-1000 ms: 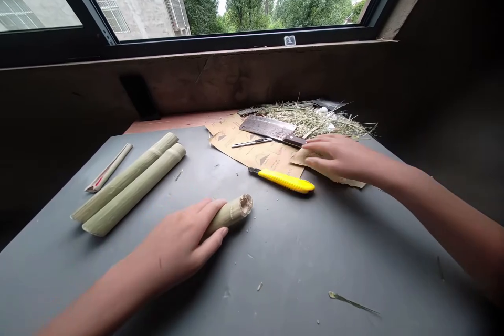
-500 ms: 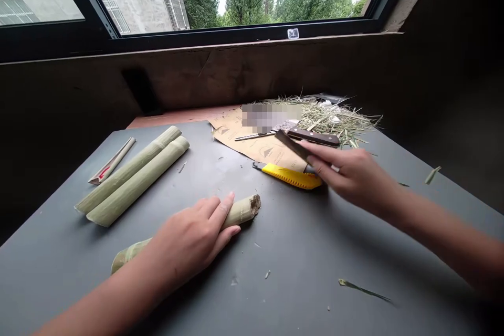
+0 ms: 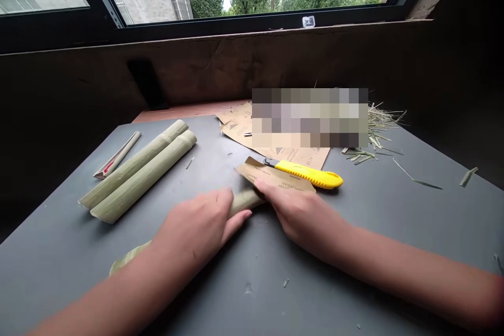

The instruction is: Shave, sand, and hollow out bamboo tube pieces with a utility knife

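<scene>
- Left hand [image 3: 200, 215] here, clamped around a bamboo tube [image 3: 246, 201], pale, smooth and round, low on the table [image 3: 197, 294], which is flat, matte grey.
- Right hand [image 3: 303, 215] close beside it, fingers pinching a brown abrasive sheet [image 3: 279, 178] against the tube's far end; thin and stiff, it has a corner curling up and print reading "WATERPROOF".
- Look past the left forearm: a rounded green end shows, though the arm hides what lies between it and the grip.
- Just behind the sheet, a utility knife [image 3: 309, 174], bright yellow plastic, ridged along its handle, dark at the tip.
- Off to the left, two bamboo lengths [image 3: 144, 176] side by side, long and smooth, near ends cut on a slant.
- Beyond those, a slimmer piece [image 3: 118, 155], angular, streaked red near its end.
- At the back, a larger brown sheet [image 3: 236, 126], printed and flat, partly under a pixelated blur.
- And right of that blur, straw [image 3: 380, 126], dry, thin, spiky, strewn loosely.
</scene>
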Demonstrator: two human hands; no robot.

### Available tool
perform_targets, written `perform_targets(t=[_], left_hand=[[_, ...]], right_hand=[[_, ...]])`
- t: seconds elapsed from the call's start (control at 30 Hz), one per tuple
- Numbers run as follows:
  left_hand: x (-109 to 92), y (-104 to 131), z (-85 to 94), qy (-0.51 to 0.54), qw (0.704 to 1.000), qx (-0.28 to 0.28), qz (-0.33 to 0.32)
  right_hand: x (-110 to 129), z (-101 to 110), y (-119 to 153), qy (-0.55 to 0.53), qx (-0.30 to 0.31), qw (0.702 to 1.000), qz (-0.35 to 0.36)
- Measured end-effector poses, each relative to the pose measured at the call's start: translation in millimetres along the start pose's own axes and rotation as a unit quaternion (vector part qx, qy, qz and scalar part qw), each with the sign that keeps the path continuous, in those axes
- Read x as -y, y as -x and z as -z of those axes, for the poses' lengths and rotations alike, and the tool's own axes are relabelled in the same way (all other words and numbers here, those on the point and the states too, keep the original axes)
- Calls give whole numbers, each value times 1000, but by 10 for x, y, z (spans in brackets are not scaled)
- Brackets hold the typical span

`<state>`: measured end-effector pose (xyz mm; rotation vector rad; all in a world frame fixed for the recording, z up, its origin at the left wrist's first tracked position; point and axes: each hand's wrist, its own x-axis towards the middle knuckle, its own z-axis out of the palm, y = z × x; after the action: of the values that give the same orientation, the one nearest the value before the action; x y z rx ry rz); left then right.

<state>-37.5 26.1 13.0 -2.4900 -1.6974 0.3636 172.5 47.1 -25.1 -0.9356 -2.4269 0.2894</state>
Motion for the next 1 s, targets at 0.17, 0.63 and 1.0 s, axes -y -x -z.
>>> perform_targets(t=[0.17, 0.63, 1.0], left_hand=[[12, -55, 67, 4, 1000, 18, 19], [-61, -49, 46, -20, 997, 26, 66], [-55, -71, 25, 7, 997, -18, 78]], right_hand=[[-97, 46, -81, -36, 9, 999, -5], [-36, 147, -218, -101, 2, 990, -102], [104, 327, -279, -120, -8, 985, -123]])
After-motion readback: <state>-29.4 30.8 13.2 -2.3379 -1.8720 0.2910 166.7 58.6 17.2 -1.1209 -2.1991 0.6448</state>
